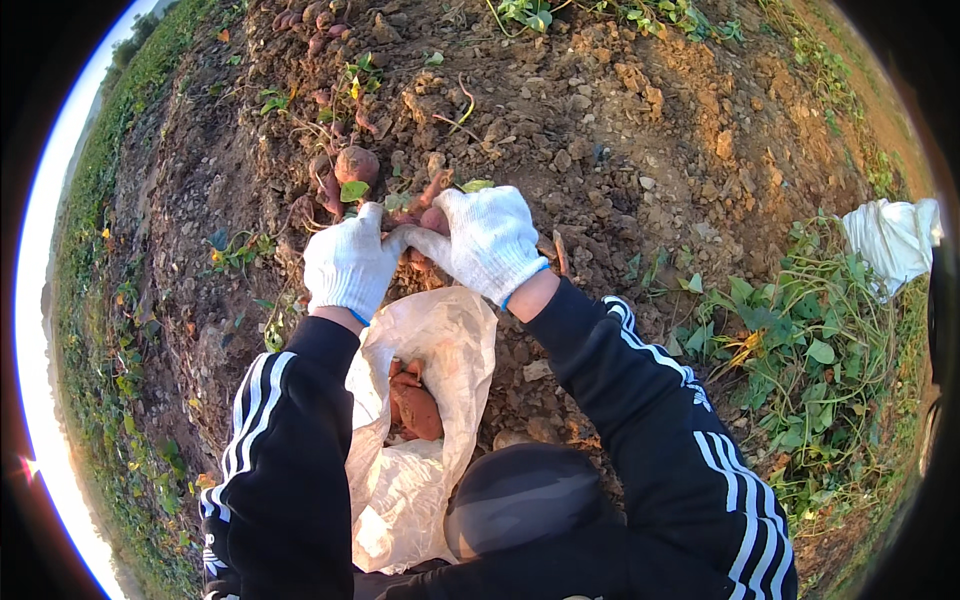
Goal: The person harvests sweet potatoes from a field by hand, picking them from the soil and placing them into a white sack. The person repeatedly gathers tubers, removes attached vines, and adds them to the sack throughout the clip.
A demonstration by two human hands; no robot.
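Observation:
Both my hands wear white knitted gloves with blue cuff edging. My left hand (pixel 346 262) and my right hand (pixel 486 236) meet at the thumbs around a cluster of reddish sweet potatoes (pixel 433 220), low over the soil. Most of the cluster and several of my fingers are hidden behind the gloves. Just below my hands, a pale plastic woven sack (pixel 469 352) stands with its mouth open. Several sweet potatoes (pixel 416 409) lie inside it. Beyond my left hand, a round sweet potato (pixel 356 165) rests on the ground beside thinner ones.
More sweet potatoes (pixel 319 22) lie along the row at the far left. Cloddy soil (pixel 600 150) with small stones surrounds me. A heap of cut green vines (pixel 810 360) lies at the right, near a white cloth-like item (pixel 892 240). My knee (pixel 529 499) is beside the sack.

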